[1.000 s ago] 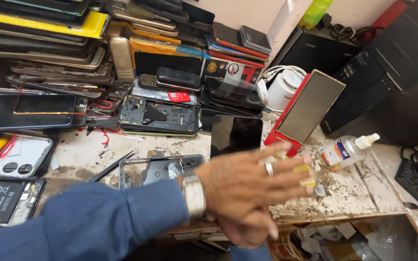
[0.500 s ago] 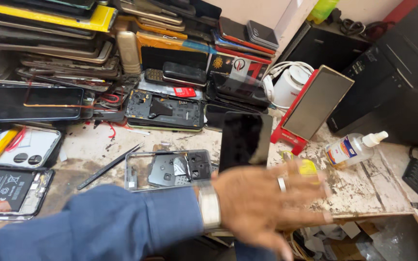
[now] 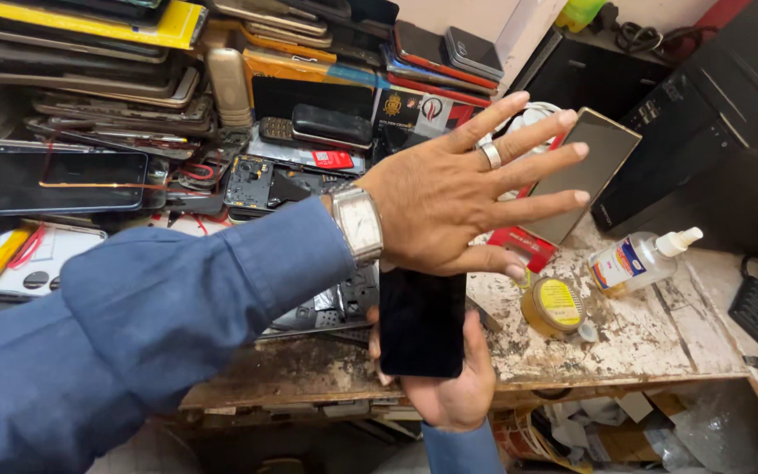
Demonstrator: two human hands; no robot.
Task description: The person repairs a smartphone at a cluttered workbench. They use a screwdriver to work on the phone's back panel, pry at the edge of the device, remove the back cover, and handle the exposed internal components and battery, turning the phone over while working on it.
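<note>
My left hand (image 3: 462, 193) hovers over the worn workbench (image 3: 651, 342) with its fingers spread wide and nothing in it. It wears a ring, a silver wristwatch (image 3: 359, 224) and a blue sleeve. Just below it, my right hand (image 3: 449, 395) comes up from the bench's front edge and grips a black phone (image 3: 421, 320), dark screen up. The left hand's thumb side lies above the phone's top end without clearly touching it.
Stacks of phones and phone parts (image 3: 133, 96) fill the back and left. An opened phone body (image 3: 331, 307) lies beside the held phone. A yellow-lidded tin (image 3: 556, 305), a lying bottle (image 3: 638, 259) and a leaning gold panel (image 3: 585, 171) are at right, with a black tower (image 3: 704, 114) behind.
My left hand rose from the front edge and moved back over the bench, its fingers now spread. The black phone and the right hand holding it came into view beneath it.
</note>
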